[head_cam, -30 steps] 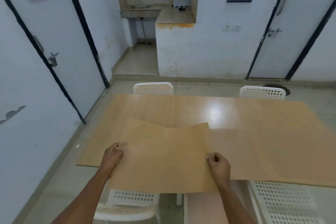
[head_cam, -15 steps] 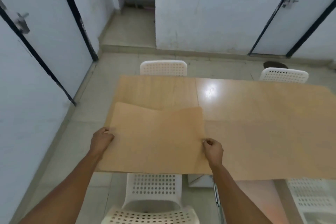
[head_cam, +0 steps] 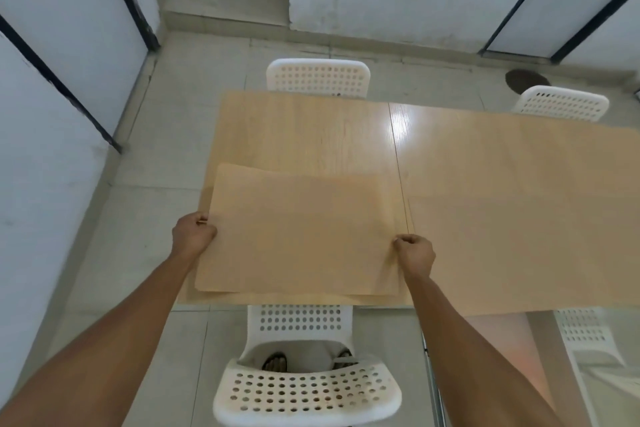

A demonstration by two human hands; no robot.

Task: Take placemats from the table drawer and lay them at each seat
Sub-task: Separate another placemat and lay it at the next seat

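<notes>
A: Where is the placemat (head_cam: 298, 236)?

B: It lies over the near left corner of the table (head_cam: 311, 135), in front of the white perforated chair (head_cam: 304, 388) tucked in below. Its far edge looks slightly lifted and wavy, so I cannot tell whether it is fully flat.

A: And the hands?

B: The left hand (head_cam: 192, 236) is closed on the mat's left edge, fingers curled around it. The right hand (head_cam: 415, 253) pinches the right edge, close to the seam that runs across the table.

A: Anything else on the table?

B: A second mat (head_cam: 512, 246) lies to the right, just beside the first. Two more white chairs (head_cam: 318, 78) stand at the far side.
</notes>
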